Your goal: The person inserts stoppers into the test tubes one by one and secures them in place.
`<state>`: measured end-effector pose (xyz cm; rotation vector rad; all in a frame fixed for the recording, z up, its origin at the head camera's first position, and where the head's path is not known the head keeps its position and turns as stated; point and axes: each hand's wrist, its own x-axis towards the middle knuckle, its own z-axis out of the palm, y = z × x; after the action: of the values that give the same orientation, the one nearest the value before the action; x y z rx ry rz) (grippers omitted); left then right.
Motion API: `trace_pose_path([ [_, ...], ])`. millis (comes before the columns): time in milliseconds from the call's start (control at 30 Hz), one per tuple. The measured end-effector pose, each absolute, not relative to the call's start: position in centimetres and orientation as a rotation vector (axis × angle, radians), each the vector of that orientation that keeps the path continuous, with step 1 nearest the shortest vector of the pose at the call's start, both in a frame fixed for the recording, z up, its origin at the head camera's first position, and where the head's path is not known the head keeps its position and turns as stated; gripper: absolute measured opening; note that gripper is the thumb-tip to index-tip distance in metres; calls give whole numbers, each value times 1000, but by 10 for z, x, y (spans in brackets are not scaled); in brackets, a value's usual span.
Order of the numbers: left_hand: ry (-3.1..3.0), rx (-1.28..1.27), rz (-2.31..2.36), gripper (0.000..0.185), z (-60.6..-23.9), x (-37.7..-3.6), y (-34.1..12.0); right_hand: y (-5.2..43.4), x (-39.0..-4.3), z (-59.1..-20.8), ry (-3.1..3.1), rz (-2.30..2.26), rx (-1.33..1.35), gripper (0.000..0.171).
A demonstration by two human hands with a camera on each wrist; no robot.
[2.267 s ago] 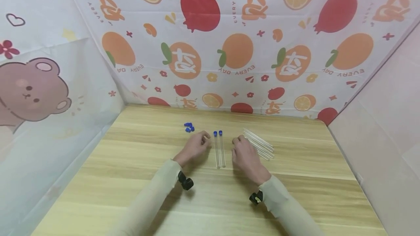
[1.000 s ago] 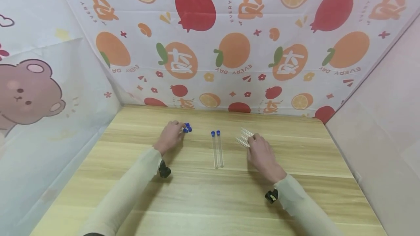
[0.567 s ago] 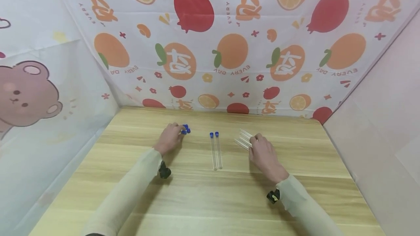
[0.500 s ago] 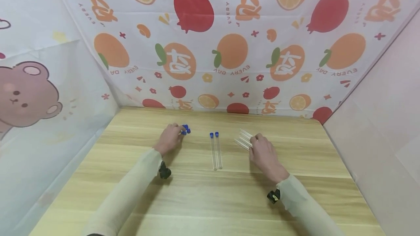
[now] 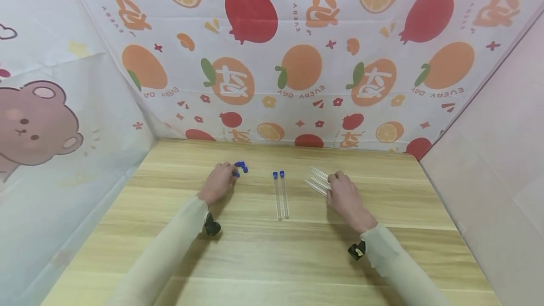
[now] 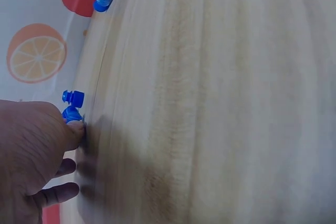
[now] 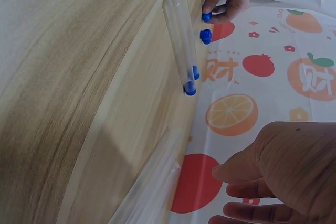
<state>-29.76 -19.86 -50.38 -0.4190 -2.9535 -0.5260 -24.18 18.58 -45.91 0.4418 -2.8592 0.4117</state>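
Observation:
My left hand point(image 5: 218, 182) pinches a blue cap point(image 7: 206, 17) between thumb and fingertips, low at the table's left back. Beside it lie several loose blue caps point(image 5: 241, 165), partly behind the fingers in the left wrist view. My right hand point(image 5: 345, 198) hovers at a bunch of clear test tubes point(image 5: 316, 184), its fingers loosely bent with no tube between them in the right wrist view. The hand covers the tubes' near ends in the head view. Two clear tubes with blue caps point(image 5: 278, 197) lie side by side between the hands, capped ends away from me.
The wood-grain table point(image 5: 255, 259) meets a fruit-print cloth wall point(image 5: 272, 60) at its back edge. Cloth with a bear print point(image 5: 38, 117) hangs on the left, and a pale wall point(image 5: 501, 178) stands on the right. Each wrist wears a small black camera point(image 5: 211, 225).
The left hand went left from beside the capped tubes to the loose caps and has drawn one cap slightly toward me. The right hand moved right over the clear tubes.

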Motion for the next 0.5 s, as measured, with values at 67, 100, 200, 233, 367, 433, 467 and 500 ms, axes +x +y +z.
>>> trace_pose_path([
  [67, -2936, -420, -539, 14, -505, -295, -200, 187, -242, -460, -2870, 420, 446, 24],
  [100, -2929, -417, -547, 15, -506, -294, -201, 187, -242, -460, -2877, 426, 449, 24],
  [200, -2913, -409, -572, 15, -509, -289, -204, 190, -241, -461, -2904, 439, 449, 24],
  [233, -2907, -411, -576, 15, -509, -287, -204, 190, -242, -462, -2912, 445, 447, 25],
  [367, -2890, -416, -613, 15, -510, -278, -206, 194, -242, -465, -2936, 459, 430, 23],
  [433, -2881, -411, -638, 15, -510, -273, -206, 195, -242, -466, -2942, 461, 426, 22],
  [467, -2882, -404, -655, 15, -509, -271, -206, 195, -243, -467, -2944, 456, 424, 20],
  [500, -2883, -395, -667, 16, -509, -269, -206, 196, -243, -468, -2945, 452, 424, 19],
])
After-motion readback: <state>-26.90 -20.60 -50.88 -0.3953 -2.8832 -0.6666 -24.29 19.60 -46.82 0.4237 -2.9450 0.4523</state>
